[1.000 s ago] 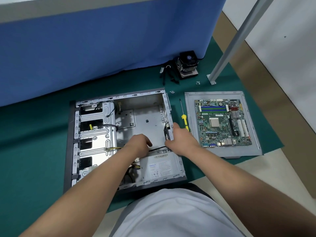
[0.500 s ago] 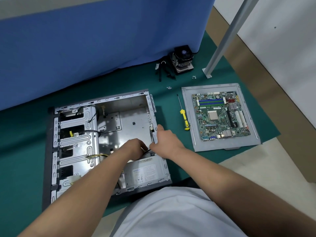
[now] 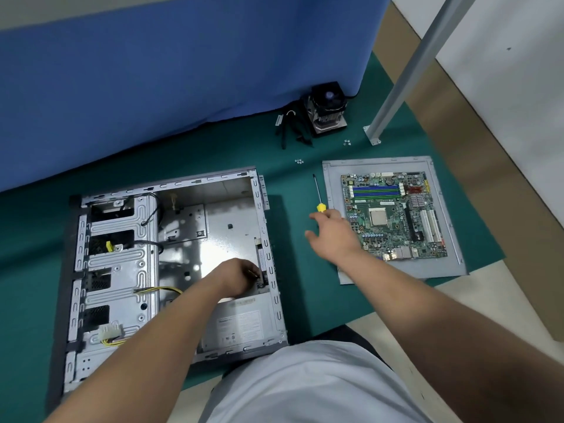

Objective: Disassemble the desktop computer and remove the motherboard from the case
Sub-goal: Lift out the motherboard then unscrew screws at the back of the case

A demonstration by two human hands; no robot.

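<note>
Fingers (image 3: 314, 215) outside emptied case (image 3: 171, 190)

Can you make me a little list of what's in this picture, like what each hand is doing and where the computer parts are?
Left hand: inside the case, fingers curled at a part by the case's right wall
Right hand: open, over the screwdriver's handle
Screwdriver: on the green mat, between case and panel
Motherboard: out of the case, lying on a grey panel
Case: open, on its side
Cooler fan: by the blue cloth
Screws: small heap on the mat
</note>
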